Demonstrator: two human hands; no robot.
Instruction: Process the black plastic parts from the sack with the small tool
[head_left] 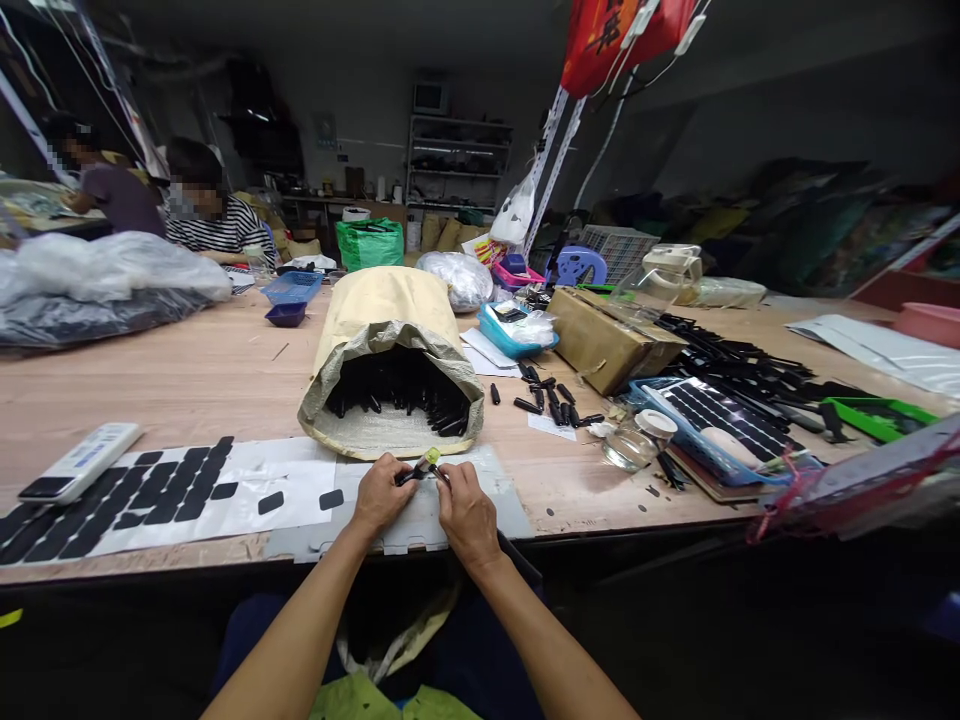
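My left hand (381,493) is closed on a small black part (409,474) with a rounded shape. My right hand (469,508) pinches the other side, where a dark end (441,473) shows at the fingertips. Between the hands a pale yellow-green bit (429,458) sticks up; whether it belongs to the same part I cannot tell. Just beyond them a beige woven sack (390,300) lies with its mouth towards me, holding many black pieces (394,385). A grey board (491,490) lies beneath the hands. To the left is a white sheet with black rounded stickers (169,485).
A white device (81,462) rests on the sticker sheet. Loose black handle-like pieces (555,400) lie right of the sack, near a glass jar (630,445), a cardboard box (615,340) and a blue basket (697,430). Two people (225,225) sit at the far left.
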